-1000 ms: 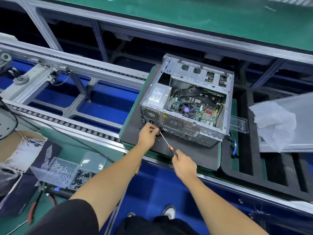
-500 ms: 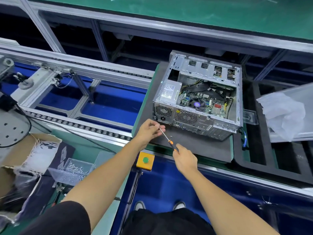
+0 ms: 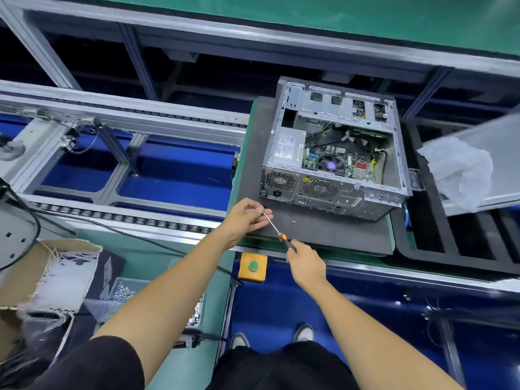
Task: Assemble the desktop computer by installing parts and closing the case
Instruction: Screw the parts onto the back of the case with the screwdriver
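Fingers [image 3: 263, 211] pinching screwdriver [image 3: 277, 231] tip

R hand [image 3: 305, 266] grips screwdriver [image 3: 281, 236], L hand [image 3: 247, 215] pinches tip.

A black short sleeve [image 3: 92, 364], dark trousers [image 3: 281, 367] and grey-toed shoes [image 3: 304, 332], bare forearms.

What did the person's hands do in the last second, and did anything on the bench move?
Both hands drew the screwdriver back from the rear panel of the computer case; its tip now hangs over the grey mat. A small screw now lies on the mat. The left hand still pinches the shaft near the tip, and the right hand still grips the handle. The case stays open on the mat.
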Tool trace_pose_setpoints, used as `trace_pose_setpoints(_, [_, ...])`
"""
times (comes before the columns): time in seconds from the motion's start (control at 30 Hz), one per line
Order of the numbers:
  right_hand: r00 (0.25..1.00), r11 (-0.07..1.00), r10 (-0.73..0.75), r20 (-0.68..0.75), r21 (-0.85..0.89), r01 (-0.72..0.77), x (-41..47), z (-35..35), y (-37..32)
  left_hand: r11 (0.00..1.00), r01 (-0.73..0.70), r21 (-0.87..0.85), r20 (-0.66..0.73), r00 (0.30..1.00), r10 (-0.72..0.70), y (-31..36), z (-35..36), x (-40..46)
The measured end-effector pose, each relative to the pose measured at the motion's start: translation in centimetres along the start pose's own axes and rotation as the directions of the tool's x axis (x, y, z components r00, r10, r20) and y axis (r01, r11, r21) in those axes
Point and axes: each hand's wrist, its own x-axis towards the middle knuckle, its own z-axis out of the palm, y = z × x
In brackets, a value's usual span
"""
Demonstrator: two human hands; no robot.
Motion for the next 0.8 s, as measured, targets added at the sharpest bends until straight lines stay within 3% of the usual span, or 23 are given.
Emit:
trace_pose_setpoints(0.17, [0.994,0.977,0.088,0.060,0.187,-0.098,0.0,1.3,-1.5,0.988,0.088,-0.129,-0.022,0.996,-0.091,0.3,-0.3,0.4])
trace_pose_setpoints(0.33, [0.981,0.918,0.122,0.152,0.359,-0.170,0.0,2.8,-3.2,0.983,0.131,-0.131,-0.087,0.986,-0.143,0.4,-0.5,1.5])
trace_pose_setpoints(0.5, [0.958,0.703,0.113,0.265,0.660,-0.265,0.0,3.5,-5.0,0.979,0.150,-0.140,-0.160,0.972,-0.172,0.3,-0.4,2.7])
trace_pose_setpoints(0.8, [0.911,0.490,0.145,0.386,0.772,-0.405,-0.2,4.0,-6.8,0.984,0.171,-0.056,-0.251,0.951,-0.180,0.0,0.9,4.2])
